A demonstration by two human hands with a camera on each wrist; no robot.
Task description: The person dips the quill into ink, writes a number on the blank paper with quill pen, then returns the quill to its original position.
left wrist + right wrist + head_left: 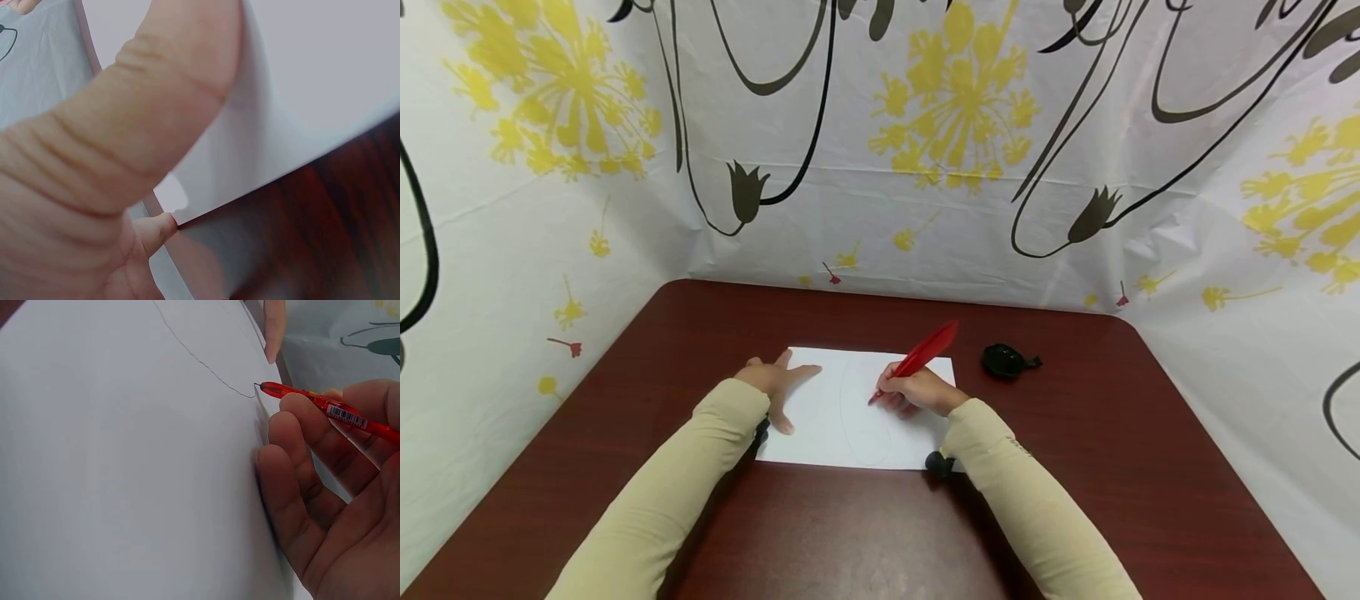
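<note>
A white sheet of paper (820, 425) lies on the table, with a faint curved outline drawn on it. My left hand (775, 385) rests spread on its left edge, fingers and thumb apart. In the left wrist view the thumb (156, 106) lies large across the paper. With my right hand (917, 390) I pinch a red pen (931, 346) that has a feather-shaped top. Its tip meets the paper right of centre. Up close in the right wrist view, the pen (347, 415) bears a barcode label, and a thin wavy line (200, 360) ends near its tip.
A small dark green or black object (1003, 361) with a short stub lies right of the paper on the reddish-brown table (850, 525). A white cloth (865, 192) with yellow and dark floral prints hangs behind and along both sides.
</note>
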